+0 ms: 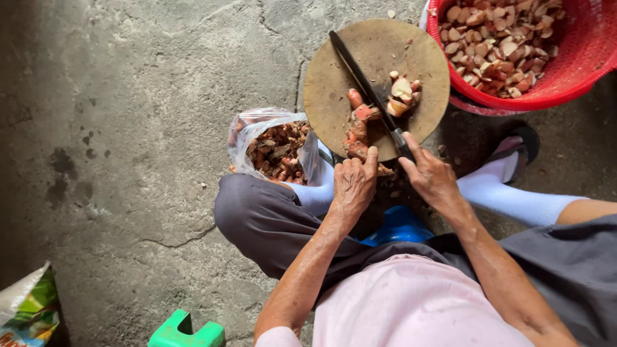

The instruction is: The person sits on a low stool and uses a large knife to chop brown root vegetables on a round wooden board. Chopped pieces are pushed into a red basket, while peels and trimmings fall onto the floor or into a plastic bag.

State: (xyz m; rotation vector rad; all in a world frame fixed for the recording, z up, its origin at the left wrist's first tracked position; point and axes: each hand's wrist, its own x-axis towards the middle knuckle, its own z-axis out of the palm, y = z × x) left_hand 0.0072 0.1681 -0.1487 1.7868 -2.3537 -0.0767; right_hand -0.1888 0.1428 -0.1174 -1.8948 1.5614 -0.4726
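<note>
A round wooden chopping board [379, 48] lies on the concrete floor in front of me. My left hand [353, 182] presses a knobbly reddish root [357, 125] against the board's near edge. My right hand [432, 176] is closed around the handle of a long dark knife [364, 80], whose blade lies across the board and the root. Several cut pale pieces [402, 93] sit just right of the blade.
A red plastic basket [578, 71] full of cut root pieces stands at the top right. A clear plastic bag [273, 144] of whole roots lies left of the board. A blue stool [398, 225] is under me, a green stool [186, 333] and a printed sack [29, 311] at the bottom left.
</note>
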